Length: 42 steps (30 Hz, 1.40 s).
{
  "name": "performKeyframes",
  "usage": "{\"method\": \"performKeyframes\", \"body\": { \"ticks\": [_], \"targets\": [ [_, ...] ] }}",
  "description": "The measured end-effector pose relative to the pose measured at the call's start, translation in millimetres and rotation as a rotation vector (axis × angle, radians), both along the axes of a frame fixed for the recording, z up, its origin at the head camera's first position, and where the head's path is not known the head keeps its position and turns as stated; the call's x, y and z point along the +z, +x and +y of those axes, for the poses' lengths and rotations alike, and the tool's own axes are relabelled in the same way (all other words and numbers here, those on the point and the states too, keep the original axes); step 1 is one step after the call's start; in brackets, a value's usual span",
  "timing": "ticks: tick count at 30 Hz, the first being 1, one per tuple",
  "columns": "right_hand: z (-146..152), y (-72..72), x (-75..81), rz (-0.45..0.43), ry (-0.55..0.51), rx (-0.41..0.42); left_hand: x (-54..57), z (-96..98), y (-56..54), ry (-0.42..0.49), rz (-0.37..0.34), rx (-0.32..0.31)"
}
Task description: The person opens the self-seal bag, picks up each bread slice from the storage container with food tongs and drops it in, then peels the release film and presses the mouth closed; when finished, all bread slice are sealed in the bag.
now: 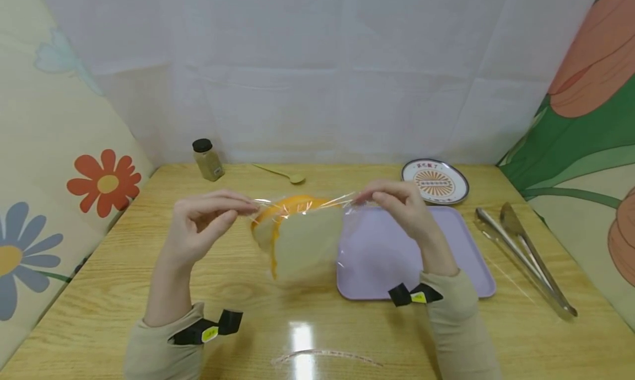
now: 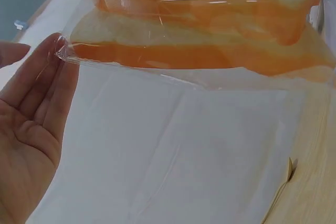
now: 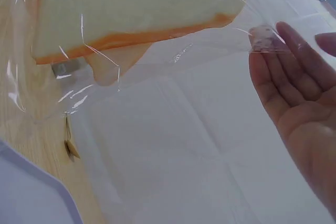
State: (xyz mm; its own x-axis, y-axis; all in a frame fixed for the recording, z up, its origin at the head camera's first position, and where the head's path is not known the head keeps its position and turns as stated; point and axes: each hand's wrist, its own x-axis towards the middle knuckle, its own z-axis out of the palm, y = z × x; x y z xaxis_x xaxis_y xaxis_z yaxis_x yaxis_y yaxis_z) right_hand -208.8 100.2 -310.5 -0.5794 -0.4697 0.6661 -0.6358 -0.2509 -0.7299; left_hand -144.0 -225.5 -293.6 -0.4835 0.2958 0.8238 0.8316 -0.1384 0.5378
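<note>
A clear plastic bag (image 1: 353, 220) with bread slices (image 1: 310, 239) inside hangs stretched between both hands, above the table. The slices are pale with orange crusts, and a broad cut face shows in the head view. My left hand (image 1: 200, 223) has its fingertips at the bag's left upper corner, fingers nearly straight, thumb apart from them. At the opposite upper corner is my right hand (image 1: 404, 206), its straight fingertips (image 3: 262, 38) showing through the film and its thumb apart. In the left wrist view, orange crust bands (image 2: 210, 56) run along the bag.
A lilac tray (image 1: 384, 258) lies on the right, with a round patterned plate (image 1: 434, 181) behind it and metal tongs (image 1: 526, 253) beside it. At the back left stand a black-capped jar (image 1: 208, 160) and a spoon (image 1: 292, 177). A thin clear strip (image 1: 327, 353) lies near the front.
</note>
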Motion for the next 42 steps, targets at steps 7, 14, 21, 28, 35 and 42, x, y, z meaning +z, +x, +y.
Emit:
{"method": "performKeyframes", "body": {
  "ticks": [7,14,21,28,35,42],
  "targets": [
    [-10.1,9.7,7.0,-0.102,0.085,-0.159,3.7,6.2,2.1,-0.039,-0.149,0.28],
    [-17.3,13.4,13.4,-0.188,0.093,-0.311,6.7,9.9,3.1,-0.04,-0.344,0.512],
    [-21.9,16.5,18.8,-0.272,0.096,-0.348,7.0,12.7,0.7,0.076,-0.426,0.512],
    [-13.1,13.2,16.0,-0.219,0.339,-0.287,1.8,20.4,-4.1,0.138,-0.455,0.415],
    [-28.4,10.1,36.2,-0.008,0.636,-0.323,1.8,24.9,-4.5,0.057,-0.395,0.461],
    [-90.6,14.9,76.3,0.138,0.805,-0.23,1.6,28.2,-2.9,0.033,-0.352,0.44]
  ]
}}
